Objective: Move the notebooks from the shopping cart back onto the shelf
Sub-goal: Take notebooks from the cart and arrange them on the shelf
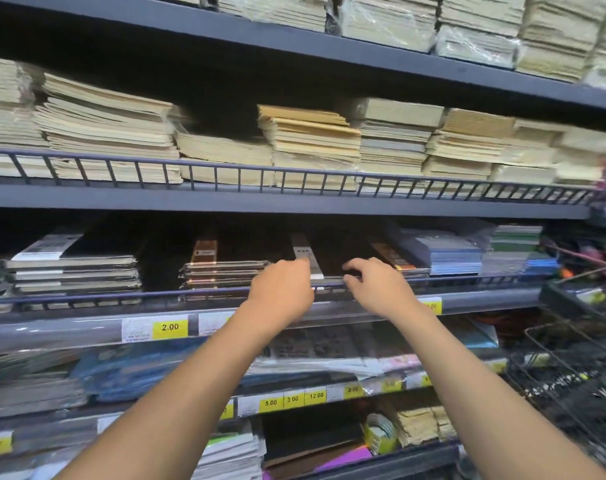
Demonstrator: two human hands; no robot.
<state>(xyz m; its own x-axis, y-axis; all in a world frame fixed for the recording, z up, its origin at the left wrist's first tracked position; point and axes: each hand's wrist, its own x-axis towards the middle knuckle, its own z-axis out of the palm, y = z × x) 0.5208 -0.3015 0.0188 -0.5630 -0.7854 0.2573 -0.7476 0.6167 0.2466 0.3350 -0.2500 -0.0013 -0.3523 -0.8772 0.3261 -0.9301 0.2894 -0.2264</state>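
black notebook with a white band [332,254] sits at the front edge of the grey metal middle shelf [69,329], just behind the wire rail; this one looks nearly placed. right grip [377,289] curls its fingers over the near edge. left grip [280,292] touches the band, hold unclear. black wire shopping cart [571,358] off right, contents blurred, so cannot tell what is left.

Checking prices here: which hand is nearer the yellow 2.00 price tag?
Left. The left hand is up and right of the 2.00 price tag; the right hand, pinching the black notebook, lies farther right, beyond the left.
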